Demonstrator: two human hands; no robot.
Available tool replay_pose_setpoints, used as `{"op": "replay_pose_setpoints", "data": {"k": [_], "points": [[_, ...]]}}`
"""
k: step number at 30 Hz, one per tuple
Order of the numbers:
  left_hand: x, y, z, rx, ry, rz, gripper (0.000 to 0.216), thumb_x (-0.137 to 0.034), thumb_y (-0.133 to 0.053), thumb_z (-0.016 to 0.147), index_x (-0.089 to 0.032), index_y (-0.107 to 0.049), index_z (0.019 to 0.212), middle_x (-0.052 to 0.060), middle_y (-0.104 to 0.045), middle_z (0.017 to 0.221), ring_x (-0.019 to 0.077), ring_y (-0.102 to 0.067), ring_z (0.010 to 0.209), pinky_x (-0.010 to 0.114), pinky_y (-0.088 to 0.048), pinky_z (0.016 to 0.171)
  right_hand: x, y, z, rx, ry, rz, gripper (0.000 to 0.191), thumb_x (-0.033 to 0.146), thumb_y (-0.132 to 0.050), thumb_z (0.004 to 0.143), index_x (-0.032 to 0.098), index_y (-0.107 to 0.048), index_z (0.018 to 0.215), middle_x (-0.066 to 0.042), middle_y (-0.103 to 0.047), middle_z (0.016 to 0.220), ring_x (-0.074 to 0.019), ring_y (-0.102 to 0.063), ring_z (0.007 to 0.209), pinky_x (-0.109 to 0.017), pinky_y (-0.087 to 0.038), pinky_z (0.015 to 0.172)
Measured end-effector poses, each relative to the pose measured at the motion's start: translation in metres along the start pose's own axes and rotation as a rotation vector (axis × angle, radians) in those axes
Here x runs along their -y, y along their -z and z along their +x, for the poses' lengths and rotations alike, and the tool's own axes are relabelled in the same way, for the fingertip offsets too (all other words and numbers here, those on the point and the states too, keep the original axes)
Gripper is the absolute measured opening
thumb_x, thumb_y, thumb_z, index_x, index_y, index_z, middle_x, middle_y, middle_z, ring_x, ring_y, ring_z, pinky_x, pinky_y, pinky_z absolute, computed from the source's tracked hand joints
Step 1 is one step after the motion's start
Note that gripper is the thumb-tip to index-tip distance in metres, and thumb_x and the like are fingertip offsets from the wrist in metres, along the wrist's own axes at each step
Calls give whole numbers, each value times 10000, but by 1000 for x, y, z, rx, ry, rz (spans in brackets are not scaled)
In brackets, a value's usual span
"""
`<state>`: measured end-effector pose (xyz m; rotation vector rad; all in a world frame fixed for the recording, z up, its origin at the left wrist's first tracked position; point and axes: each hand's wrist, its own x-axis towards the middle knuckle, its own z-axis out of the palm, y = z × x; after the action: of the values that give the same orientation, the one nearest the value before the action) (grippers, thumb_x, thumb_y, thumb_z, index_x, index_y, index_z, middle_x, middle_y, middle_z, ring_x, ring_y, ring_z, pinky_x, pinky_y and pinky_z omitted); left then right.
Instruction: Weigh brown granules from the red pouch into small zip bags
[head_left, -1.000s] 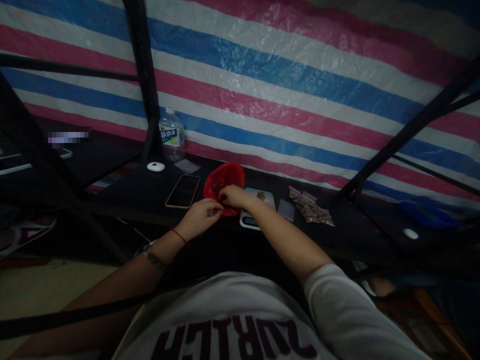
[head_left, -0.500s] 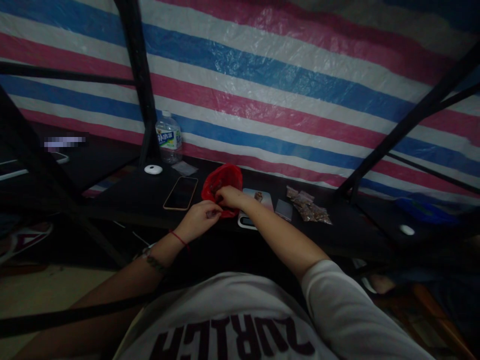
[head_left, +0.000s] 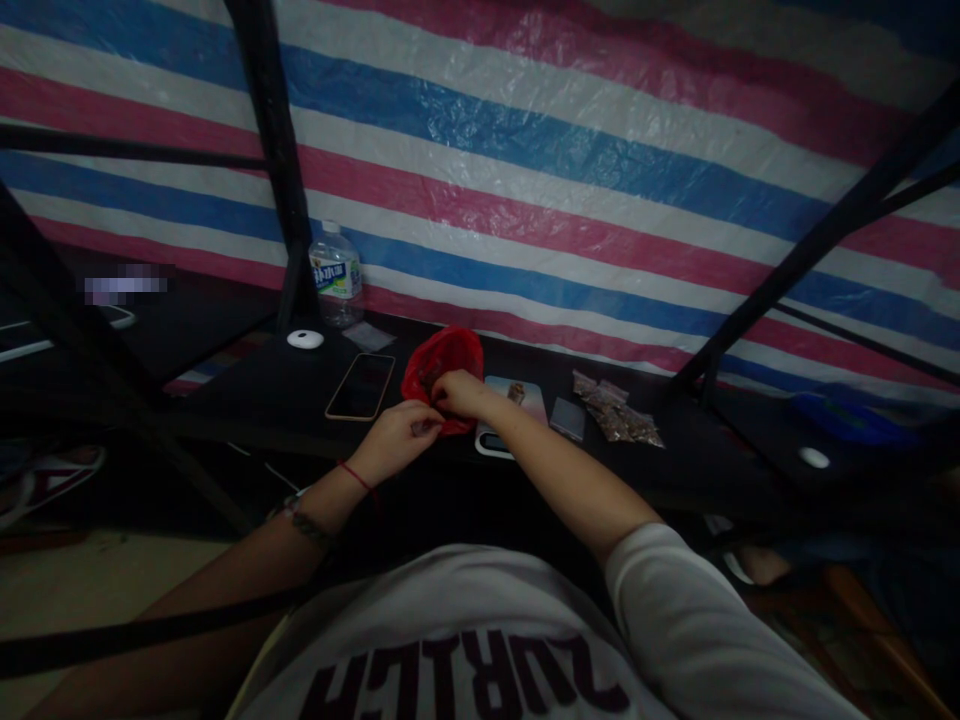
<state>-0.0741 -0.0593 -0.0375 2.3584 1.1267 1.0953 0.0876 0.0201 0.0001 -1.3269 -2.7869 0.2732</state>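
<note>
A red plastic bag (head_left: 459, 350) stands open on the black tabletop, with brownish bits inside. My left hand (head_left: 403, 432) is closed at its near edge, thumb and fingers pinched on the rim. From the right, my right hand (head_left: 459, 392) reaches into the bag's mouth with curled fingertips; what they hold is hidden. Just right of the bag lies a white kitchen scale (head_left: 532, 397), partly covered by my right forearm. A small portion of brown pieces (head_left: 516, 392) rests on its plate. Beyond it are a stack of flat clear bags (head_left: 568, 419) and several small filled bags (head_left: 619, 412).
A phone (head_left: 361, 387), a white mouse-shaped object (head_left: 305, 340), a flat clear bag (head_left: 369, 337) and a plastic bottle (head_left: 336, 278) are left of the red bag. Black metal posts (head_left: 289, 180) flank the table. A striped plastic sheet (head_left: 525, 180) hangs behind.
My right fingers have shifted very slightly within the red bag's mouth. My left hand keeps its place, and the things on the table stay put.
</note>
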Motion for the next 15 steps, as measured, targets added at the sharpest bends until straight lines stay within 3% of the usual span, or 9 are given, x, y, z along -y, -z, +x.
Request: {"op": "replay_pose_setpoints", "data": {"k": [10,15], "points": [[2,-1,0,16,-2,26,172,-263,-555,814,-201,-709,860,37,-690,848,155,-623,770,269,-491,726,-4,7,-15,-58,-29,124,274,71,-588,764,154,-736,980,-48,-732,943,-126,-644,788,-189,-433,711],[4,-3,-1,-2,-2,22,174,-273,-558,818,-199,-709,861,38,-689,826,156,-624,766,267,-492,714,-35,33,-46,-306,-65,230,237,85,-594,755,159,-743,924,-44,-730,923,-133,-654,817,-204,-456,746]]}}
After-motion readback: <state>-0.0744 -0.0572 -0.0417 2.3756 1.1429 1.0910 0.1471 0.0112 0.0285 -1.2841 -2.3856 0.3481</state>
